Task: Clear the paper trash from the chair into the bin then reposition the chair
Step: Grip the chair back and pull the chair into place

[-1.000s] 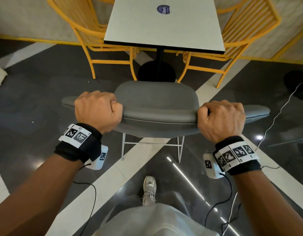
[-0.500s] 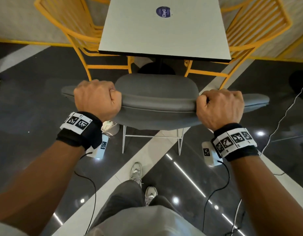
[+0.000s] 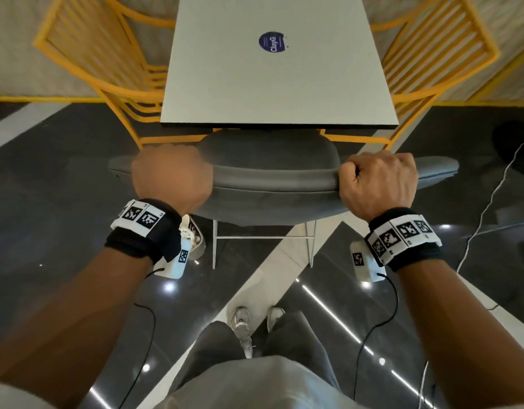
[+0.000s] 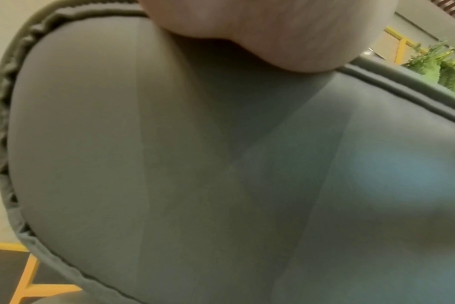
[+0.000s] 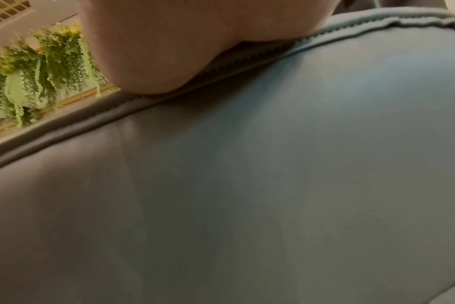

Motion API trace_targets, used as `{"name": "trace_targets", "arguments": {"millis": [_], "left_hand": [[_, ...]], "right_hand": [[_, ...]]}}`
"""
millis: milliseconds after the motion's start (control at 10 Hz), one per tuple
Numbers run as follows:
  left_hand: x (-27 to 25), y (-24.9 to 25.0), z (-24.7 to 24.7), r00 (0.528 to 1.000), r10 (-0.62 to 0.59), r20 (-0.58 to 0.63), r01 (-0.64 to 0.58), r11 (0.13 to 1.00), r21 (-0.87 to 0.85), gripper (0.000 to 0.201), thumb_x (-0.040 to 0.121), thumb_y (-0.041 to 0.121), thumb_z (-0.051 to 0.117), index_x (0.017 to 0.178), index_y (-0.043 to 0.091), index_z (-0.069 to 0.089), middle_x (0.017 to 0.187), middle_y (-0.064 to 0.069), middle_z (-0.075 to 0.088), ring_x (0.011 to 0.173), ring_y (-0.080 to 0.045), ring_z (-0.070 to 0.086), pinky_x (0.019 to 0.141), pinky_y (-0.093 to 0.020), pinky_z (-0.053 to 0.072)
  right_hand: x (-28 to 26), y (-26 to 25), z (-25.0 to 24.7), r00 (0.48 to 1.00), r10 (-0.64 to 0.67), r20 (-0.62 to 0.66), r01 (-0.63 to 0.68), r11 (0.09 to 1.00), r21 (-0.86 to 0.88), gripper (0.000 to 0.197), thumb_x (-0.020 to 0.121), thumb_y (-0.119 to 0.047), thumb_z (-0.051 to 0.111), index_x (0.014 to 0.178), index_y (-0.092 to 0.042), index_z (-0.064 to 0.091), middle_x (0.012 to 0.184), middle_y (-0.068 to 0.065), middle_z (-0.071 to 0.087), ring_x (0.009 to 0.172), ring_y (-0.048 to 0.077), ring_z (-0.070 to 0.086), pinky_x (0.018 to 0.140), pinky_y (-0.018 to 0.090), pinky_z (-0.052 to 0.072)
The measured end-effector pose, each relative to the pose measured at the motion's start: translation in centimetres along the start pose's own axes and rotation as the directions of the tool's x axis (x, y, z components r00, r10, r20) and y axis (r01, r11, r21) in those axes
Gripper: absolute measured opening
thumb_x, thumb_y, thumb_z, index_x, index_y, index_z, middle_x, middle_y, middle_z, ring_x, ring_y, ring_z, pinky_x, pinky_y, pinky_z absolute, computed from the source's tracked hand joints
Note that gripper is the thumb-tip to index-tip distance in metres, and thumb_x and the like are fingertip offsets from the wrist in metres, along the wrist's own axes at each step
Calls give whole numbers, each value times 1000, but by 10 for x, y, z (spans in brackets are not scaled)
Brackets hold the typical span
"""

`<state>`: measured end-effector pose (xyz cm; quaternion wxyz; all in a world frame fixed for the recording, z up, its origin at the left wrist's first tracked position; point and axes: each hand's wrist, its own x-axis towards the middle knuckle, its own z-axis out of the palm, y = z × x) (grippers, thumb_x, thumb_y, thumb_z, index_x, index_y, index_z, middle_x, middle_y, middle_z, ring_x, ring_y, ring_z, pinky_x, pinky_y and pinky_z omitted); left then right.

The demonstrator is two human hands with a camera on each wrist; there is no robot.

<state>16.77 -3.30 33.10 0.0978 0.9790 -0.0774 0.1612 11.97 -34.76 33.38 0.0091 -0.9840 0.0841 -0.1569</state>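
A grey padded chair (image 3: 272,184) stands in front of me, its seat partly tucked under the near edge of a white square table (image 3: 275,84). My left hand (image 3: 172,178) grips the top rim of the backrest on the left side. On the right side my right hand (image 3: 378,184) grips the same rim. Both wrist views are filled by the grey backrest (image 4: 195,174) (image 5: 247,195), with the heel of each hand pressed on its piped edge. No paper and no bin show in any view.
Two yellow metal chairs (image 3: 107,69) (image 3: 437,63) flank the far sides of the table. The floor is dark and glossy with white stripes (image 3: 255,278). A white cable (image 3: 488,208) trails on the right. My feet (image 3: 243,326) stand just behind the chair. Green plants (image 5: 34,67) hang beyond.
The chair has slid forward toward the table with both hands still gripping its backrest; its seat now reaches under the table's edge. I have stepped forward behind it.
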Motion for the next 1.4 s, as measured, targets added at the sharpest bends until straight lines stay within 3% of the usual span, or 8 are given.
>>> {"name": "trace_targets", "arguments": {"millis": [300, 500, 900, 1000, 1100, 1200, 1300, 1400], "left_hand": [[15, 8, 10, 999, -29, 26, 28, 999, 19, 38, 79, 35, 38, 68, 17, 69, 59, -4, 61, 58, -31, 52, 62, -38, 42], [10, 23, 11, 999, -35, -1, 35, 999, 18, 38, 82, 34, 37, 63, 15, 64, 55, -5, 53, 53, -27, 43, 59, -36, 37], [-1, 21, 9, 998, -53, -40, 53, 999, 9, 36, 85, 31, 37, 63, 14, 60, 56, -5, 53, 54, -27, 43, 64, -37, 38], [-10, 19, 6, 996, -3, -90, -2, 998, -65, 32, 90, 30, 41, 72, 16, 63, 68, -4, 63, 67, -26, 52, 76, -39, 40], [-33, 14, 11, 992, 18, -124, -41, 982, -184, 32, 96, 30, 43, 112, 16, 66, 116, -5, 68, 115, -25, 57, 108, -45, 34], [-75, 11, 21, 996, 7, -85, -24, 981, -195, 60, 91, 27, 50, 147, 10, 40, 157, -8, 36, 150, -26, 26, 123, -48, 13], [-129, 3, 38, 997, -52, 52, 64, 961, -271, 66, 87, 21, 57, 149, 9, 38, 159, -12, 28, 148, -30, 27, 121, -48, 24], [-202, -26, 66, 892, -90, 443, 258, 906, -335, 44, 90, 19, 52, 132, 8, 58, 137, -14, 57, 125, -34, 55, 107, -43, 42]], "right_hand": [[17, 10, 3, 1000, -7, -11, 8, 999, 32, 37, 85, -30, 40, 54, -17, 54, 57, -1, 56, 57, 21, 39, 75, 37, 41], [21, 22, 3, 1000, -9, 10, 9, 999, 31, 37, 85, -30, 40, 55, -15, 58, 55, -2, 53, 56, 24, 45, 76, 37, 41], [14, 20, -4, 998, -56, 41, 53, 996, 71, 40, 88, -30, 37, 52, -17, 47, 52, -5, 41, 54, 24, 40, 80, 39, 42], [7, 21, -4, 996, -89, 14, 85, 984, 158, 41, 95, -33, 37, 59, -18, 51, 62, -5, 51, 64, 25, 51, 90, 42, 42], [-16, 27, -3, 991, -105, -89, 130, 927, 352, 25, 98, -31, 46, 97, -18, 68, 100, 0, 67, 99, 24, 58, 100, 41, 39], [-66, 30, 1, 975, -147, -168, 205, 889, 409, 30, 92, -23, 58, 120, -12, 64, 126, 6, 58, 118, 24, 51, 103, 35, 38], [-128, 37, 23, 977, -180, 115, 103, 868, 485, 30, 92, -23, 55, 120, -14, 63, 119, 2, 55, 96, 16, 60, 91, 30, 48], [-197, 60, 68, 683, -186, 707, -90, 938, 334, 27, 98, -36, 45, 116, -27, 63, 113, -4, 65, 88, 11, 66, 83, 27, 54]]}}
